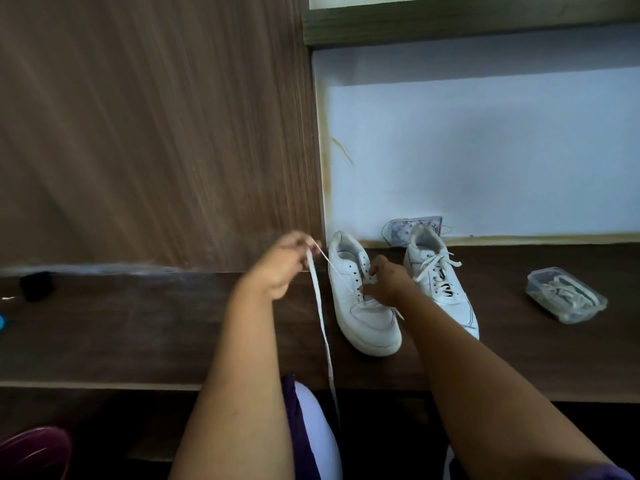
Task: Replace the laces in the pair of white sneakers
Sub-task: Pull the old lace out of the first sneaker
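On the dark wooden desk [138, 327], two white sneakers are set side by side with their toes toward the person. The near sneaker [360, 299], taken here as the landmark, is almost wholly unlaced, its eyelets showing empty. Just right of it, the second sneaker [440, 282] is seen fully laced and tied. To the left of the near sneaker, the left hand [282, 263] is raised, with a flat white lace [320, 306] pinched between thumb and fingers; the lace is run from the sneaker's eyelets up to that hand and is let fall past the desk edge. The right hand [386, 282] is laid on the near sneaker's tongue, fingers pressed down at the eyelets. Well to the right, a clear plastic container [566, 296] holding laces is seen.
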Demonstrator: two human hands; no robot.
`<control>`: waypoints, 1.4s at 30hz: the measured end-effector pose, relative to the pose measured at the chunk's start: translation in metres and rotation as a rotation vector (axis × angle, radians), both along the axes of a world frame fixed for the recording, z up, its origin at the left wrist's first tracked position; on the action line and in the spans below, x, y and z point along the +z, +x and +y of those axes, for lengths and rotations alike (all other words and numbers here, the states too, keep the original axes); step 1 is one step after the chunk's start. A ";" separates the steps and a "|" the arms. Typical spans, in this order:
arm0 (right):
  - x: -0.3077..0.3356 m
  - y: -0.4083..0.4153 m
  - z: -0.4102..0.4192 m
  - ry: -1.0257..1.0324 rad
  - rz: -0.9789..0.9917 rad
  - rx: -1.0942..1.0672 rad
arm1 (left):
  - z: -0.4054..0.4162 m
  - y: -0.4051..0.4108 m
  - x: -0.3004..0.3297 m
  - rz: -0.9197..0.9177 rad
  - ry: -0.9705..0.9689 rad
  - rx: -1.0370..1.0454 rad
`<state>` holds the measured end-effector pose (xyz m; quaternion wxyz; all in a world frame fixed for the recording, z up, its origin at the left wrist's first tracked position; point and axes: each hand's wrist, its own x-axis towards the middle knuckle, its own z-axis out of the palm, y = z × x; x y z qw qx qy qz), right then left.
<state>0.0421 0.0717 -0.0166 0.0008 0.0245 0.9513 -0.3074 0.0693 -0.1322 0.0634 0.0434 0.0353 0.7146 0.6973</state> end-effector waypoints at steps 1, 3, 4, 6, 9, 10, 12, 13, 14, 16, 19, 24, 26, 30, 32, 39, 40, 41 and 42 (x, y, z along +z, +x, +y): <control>-0.001 -0.001 0.002 -0.012 -0.002 -0.005 | -0.007 0.004 0.015 0.036 0.326 0.066; -0.002 -0.002 0.004 -0.027 0.004 -0.004 | -0.017 0.004 0.041 0.086 0.882 0.177; -0.003 -0.003 0.004 -0.032 0.007 -0.007 | -0.017 0.002 0.044 0.091 1.041 0.229; -0.004 -0.003 0.001 -0.047 0.011 -0.031 | 0.002 -0.002 0.037 0.025 1.031 0.291; -0.006 -0.002 -0.002 -0.063 0.028 -0.055 | 0.043 -0.006 0.000 0.011 -0.001 0.284; -0.006 -0.001 -0.002 -0.064 0.037 -0.058 | 0.051 -0.008 -0.016 0.050 -0.390 0.216; -0.007 0.001 -0.003 -0.074 0.055 -0.064 | 0.062 -0.007 -0.034 0.059 -0.900 0.019; -0.008 0.002 -0.003 -0.081 0.060 -0.066 | 0.064 -0.005 -0.040 0.028 -1.033 -0.073; -0.008 0.003 -0.002 -0.080 0.067 -0.065 | 0.066 -0.005 -0.045 -0.017 -1.119 -0.147; -0.009 0.003 -0.002 -0.071 0.083 -0.062 | 0.067 -0.009 -0.054 -0.105 -1.182 -0.237; -0.010 0.004 0.000 -0.091 0.087 -0.068 | 0.064 -0.016 -0.059 -0.081 -1.294 -0.247; -0.011 0.006 0.001 -0.108 0.104 -0.075 | 0.062 -0.011 -0.048 -0.074 -0.744 -0.198; -0.012 0.006 0.002 -0.110 0.104 -0.075 | 0.058 -0.010 -0.036 -0.126 -0.366 -0.121; -0.012 0.005 0.002 -0.122 0.081 -0.091 | 0.042 -0.018 -0.041 0.054 -0.594 0.046; -0.011 0.005 0.001 -0.132 0.077 -0.099 | 0.042 -0.015 -0.054 -0.004 -0.785 -0.046; -0.013 0.006 0.001 -0.119 0.088 -0.105 | 0.066 -0.014 -0.065 -0.023 -1.186 -0.253; -0.012 0.006 0.001 -0.119 0.088 -0.107 | 0.067 -0.013 -0.065 -0.052 -1.138 -0.284; -0.012 0.006 0.001 -0.122 0.089 -0.106 | 0.067 -0.011 -0.063 -0.087 -1.043 -0.297; -0.011 0.006 0.001 -0.126 0.087 -0.108 | 0.065 -0.008 -0.059 -0.123 -0.898 -0.283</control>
